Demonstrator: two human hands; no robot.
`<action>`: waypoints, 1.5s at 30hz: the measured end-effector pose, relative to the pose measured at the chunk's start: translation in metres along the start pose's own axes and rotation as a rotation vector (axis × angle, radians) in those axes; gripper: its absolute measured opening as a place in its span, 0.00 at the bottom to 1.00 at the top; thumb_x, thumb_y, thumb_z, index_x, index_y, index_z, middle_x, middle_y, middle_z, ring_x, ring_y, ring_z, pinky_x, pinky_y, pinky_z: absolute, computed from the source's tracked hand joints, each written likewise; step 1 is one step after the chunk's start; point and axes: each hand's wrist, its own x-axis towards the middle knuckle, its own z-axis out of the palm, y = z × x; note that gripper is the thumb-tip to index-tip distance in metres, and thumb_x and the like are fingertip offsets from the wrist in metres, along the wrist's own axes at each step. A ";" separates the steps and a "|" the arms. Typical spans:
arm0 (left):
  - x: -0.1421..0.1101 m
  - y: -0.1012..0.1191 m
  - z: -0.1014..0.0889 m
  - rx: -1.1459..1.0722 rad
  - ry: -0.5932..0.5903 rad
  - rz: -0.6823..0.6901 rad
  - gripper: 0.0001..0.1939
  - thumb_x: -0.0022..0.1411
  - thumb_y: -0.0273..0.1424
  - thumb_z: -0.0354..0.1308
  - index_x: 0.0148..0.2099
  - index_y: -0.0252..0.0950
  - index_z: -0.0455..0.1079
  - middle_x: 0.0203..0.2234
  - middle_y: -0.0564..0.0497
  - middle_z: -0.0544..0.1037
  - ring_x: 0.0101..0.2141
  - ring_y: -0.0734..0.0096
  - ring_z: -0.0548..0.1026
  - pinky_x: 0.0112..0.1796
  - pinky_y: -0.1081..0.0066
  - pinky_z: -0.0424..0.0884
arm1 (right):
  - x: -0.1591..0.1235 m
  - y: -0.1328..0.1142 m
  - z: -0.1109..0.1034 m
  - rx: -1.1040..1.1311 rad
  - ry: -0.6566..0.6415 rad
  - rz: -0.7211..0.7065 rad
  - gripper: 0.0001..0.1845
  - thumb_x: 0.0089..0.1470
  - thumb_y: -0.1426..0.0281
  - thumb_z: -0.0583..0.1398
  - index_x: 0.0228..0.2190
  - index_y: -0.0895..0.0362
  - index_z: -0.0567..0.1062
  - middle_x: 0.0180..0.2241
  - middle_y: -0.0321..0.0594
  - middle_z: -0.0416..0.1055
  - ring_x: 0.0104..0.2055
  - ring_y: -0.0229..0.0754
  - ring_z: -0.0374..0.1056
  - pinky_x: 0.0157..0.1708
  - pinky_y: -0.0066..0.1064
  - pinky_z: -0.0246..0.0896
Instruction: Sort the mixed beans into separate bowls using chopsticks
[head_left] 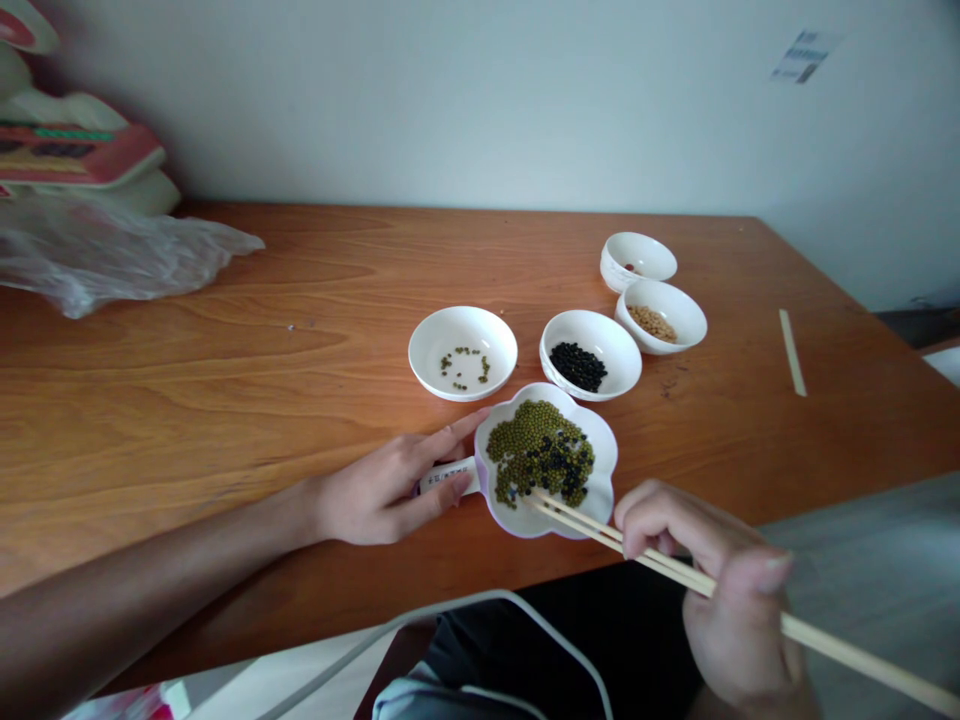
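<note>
My left hand (397, 485) grips the short handle of a white flower-shaped dish (602, 455) with a pale purple rim. Green mung beans (525, 430) and black beans (562, 455) lie mixed inside it. Between the fingers of my right hand (720, 575) is a pair of wooden chopsticks (664, 563); their tips touch the beans near the dish's lower left. Whether the tips pinch a bean is too small to tell. Just beyond the dish stand a white bowl (427, 345) with a few mung beans and a second bowl (622, 355) holding black beans.
Farther right, one bowl (686, 322) contains tan beans, and another bowl (641, 250) behind it has a few reddish bits. A pale flat strip (792, 352) lies at the table's right. Clear plastic (127, 255) covers the left back. A white cable (495, 597) hangs below the front edge.
</note>
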 end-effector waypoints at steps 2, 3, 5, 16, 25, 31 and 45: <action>0.000 0.000 0.000 -0.002 0.002 -0.001 0.39 0.80 0.32 0.51 0.83 0.36 0.37 0.42 0.44 0.83 0.35 0.66 0.80 0.37 0.70 0.79 | -0.001 0.001 0.001 0.016 0.002 -0.005 0.45 0.69 0.37 0.34 0.28 0.53 0.73 0.28 0.38 0.71 0.28 0.41 0.66 0.27 0.35 0.56; 0.000 0.000 0.000 -0.001 0.004 -0.002 0.39 0.80 0.32 0.51 0.83 0.37 0.37 0.42 0.44 0.83 0.35 0.66 0.80 0.37 0.70 0.79 | -0.002 0.001 0.001 0.021 0.004 -0.008 0.45 0.70 0.37 0.34 0.28 0.53 0.73 0.27 0.38 0.71 0.29 0.41 0.67 0.28 0.35 0.56; 0.000 0.000 0.000 0.000 0.004 -0.003 0.38 0.81 0.32 0.51 0.83 0.36 0.37 0.42 0.44 0.83 0.35 0.66 0.80 0.37 0.70 0.79 | -0.002 0.001 0.000 0.020 -0.002 -0.008 0.45 0.69 0.36 0.34 0.28 0.53 0.72 0.28 0.38 0.71 0.29 0.42 0.67 0.28 0.35 0.57; 0.001 0.001 0.000 0.010 0.006 0.026 0.38 0.81 0.32 0.51 0.83 0.36 0.37 0.40 0.45 0.83 0.33 0.68 0.80 0.35 0.72 0.78 | -0.001 -0.001 0.000 0.016 -0.011 -0.005 0.45 0.68 0.35 0.34 0.28 0.53 0.72 0.27 0.38 0.71 0.27 0.41 0.66 0.26 0.35 0.56; 0.002 0.002 0.000 -0.008 0.023 0.070 0.37 0.81 0.33 0.51 0.83 0.36 0.40 0.40 0.45 0.83 0.33 0.68 0.80 0.35 0.73 0.78 | 0.002 -0.002 0.001 0.014 -0.006 -0.023 0.46 0.67 0.34 0.34 0.27 0.53 0.72 0.27 0.38 0.72 0.27 0.41 0.67 0.26 0.34 0.56; 0.000 0.000 0.001 -0.005 0.022 0.011 0.38 0.81 0.32 0.51 0.83 0.36 0.38 0.42 0.43 0.84 0.35 0.66 0.81 0.37 0.70 0.80 | -0.001 0.001 0.003 0.022 0.014 0.024 0.47 0.68 0.36 0.32 0.27 0.53 0.73 0.27 0.41 0.72 0.28 0.44 0.68 0.28 0.37 0.57; 0.000 0.000 0.001 0.002 0.005 0.022 0.38 0.81 0.32 0.50 0.83 0.35 0.37 0.38 0.45 0.82 0.33 0.68 0.79 0.34 0.73 0.77 | -0.001 -0.011 0.000 0.006 0.130 -0.061 0.46 0.69 0.36 0.37 0.25 0.53 0.76 0.26 0.40 0.75 0.28 0.44 0.71 0.28 0.36 0.61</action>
